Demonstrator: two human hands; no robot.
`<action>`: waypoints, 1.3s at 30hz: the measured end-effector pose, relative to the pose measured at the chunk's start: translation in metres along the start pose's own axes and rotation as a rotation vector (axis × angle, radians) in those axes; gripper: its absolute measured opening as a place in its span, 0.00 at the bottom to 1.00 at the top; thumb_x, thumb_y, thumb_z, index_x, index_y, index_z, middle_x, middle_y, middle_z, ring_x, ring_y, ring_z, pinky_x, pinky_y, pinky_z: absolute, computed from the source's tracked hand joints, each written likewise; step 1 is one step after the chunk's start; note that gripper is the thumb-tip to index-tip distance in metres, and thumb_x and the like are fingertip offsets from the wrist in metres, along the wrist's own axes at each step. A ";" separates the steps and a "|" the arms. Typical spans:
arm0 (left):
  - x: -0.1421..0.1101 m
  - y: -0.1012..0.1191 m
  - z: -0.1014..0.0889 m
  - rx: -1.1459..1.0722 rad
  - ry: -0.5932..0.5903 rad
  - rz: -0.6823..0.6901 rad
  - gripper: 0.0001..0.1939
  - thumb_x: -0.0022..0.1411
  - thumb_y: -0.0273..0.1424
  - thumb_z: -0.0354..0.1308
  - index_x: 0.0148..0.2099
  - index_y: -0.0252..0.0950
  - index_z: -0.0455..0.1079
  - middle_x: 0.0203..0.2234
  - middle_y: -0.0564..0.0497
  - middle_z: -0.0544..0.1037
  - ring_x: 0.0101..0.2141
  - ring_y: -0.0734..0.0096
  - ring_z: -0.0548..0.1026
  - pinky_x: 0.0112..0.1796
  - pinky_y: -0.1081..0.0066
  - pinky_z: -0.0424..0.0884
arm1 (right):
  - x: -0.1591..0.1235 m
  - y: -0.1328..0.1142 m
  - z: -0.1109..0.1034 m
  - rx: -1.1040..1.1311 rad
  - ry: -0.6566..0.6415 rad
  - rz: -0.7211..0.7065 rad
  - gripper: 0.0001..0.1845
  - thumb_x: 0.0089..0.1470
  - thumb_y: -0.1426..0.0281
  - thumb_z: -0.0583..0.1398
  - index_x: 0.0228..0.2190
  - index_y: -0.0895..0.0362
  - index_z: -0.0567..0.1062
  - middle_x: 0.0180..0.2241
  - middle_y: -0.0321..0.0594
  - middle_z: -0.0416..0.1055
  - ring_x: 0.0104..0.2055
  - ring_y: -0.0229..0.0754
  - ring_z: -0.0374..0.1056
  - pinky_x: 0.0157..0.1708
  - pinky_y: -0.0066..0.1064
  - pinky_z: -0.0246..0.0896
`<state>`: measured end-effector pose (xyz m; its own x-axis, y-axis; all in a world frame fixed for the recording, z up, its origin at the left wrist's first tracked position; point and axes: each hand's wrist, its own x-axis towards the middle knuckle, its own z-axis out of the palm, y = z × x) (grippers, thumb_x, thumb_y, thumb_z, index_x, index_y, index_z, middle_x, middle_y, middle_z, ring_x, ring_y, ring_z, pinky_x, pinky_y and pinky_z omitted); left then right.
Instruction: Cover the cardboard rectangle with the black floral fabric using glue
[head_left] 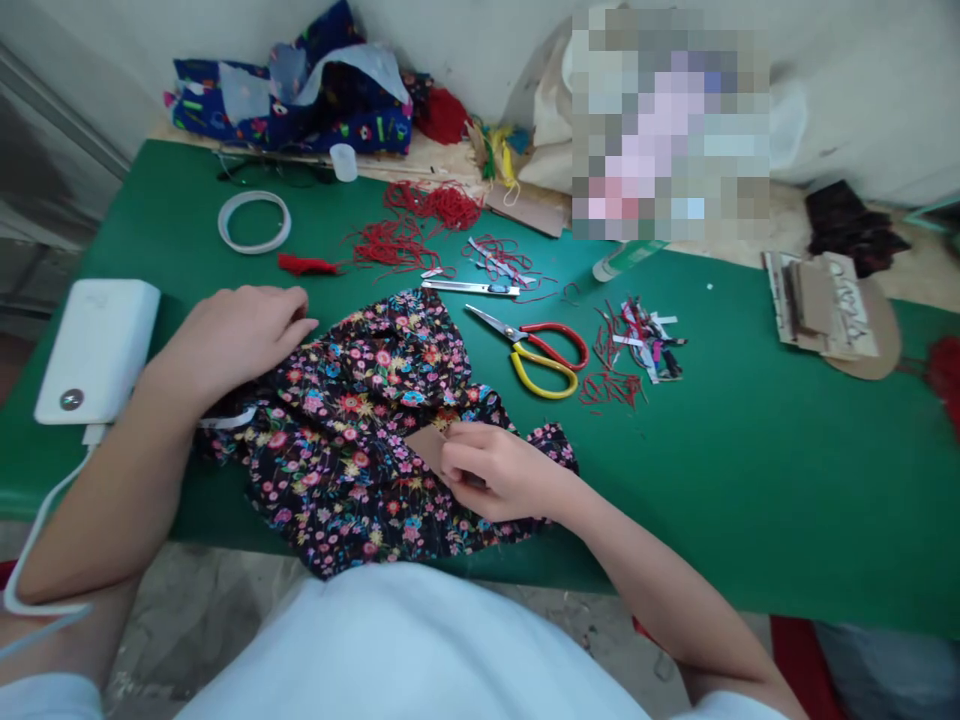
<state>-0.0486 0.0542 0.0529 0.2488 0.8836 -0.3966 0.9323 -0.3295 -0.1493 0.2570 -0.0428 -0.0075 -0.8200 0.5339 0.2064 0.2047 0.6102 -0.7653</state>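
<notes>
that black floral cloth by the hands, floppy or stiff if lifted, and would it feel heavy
The floral cloth would likely sag and fold when lifted, as it lies in loose creases. It is probably light for its spread, since its edges look thin. Lifting it might nudge the brown card that the right hand holds over it.

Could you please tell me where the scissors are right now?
In the head view, the scissors lie right of centre on the green table, between the floral fabric and the pile of thread scraps.
</notes>
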 end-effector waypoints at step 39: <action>-0.041 0.080 0.021 -0.381 -0.468 0.780 0.09 0.54 0.26 0.66 0.23 0.36 0.74 0.16 0.53 0.75 0.19 0.71 0.69 0.21 0.73 0.55 | 0.010 -0.010 -0.040 0.332 0.000 0.263 0.07 0.58 0.74 0.59 0.32 0.55 0.64 0.27 0.30 0.63 0.27 0.31 0.58 0.28 0.23 0.54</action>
<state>0.0107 -0.0149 0.0384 0.7777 0.2161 -0.5903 0.5934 -0.5624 0.5759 0.2681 -0.0199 0.0269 -0.7627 0.6464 -0.0222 0.2237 0.2314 -0.9468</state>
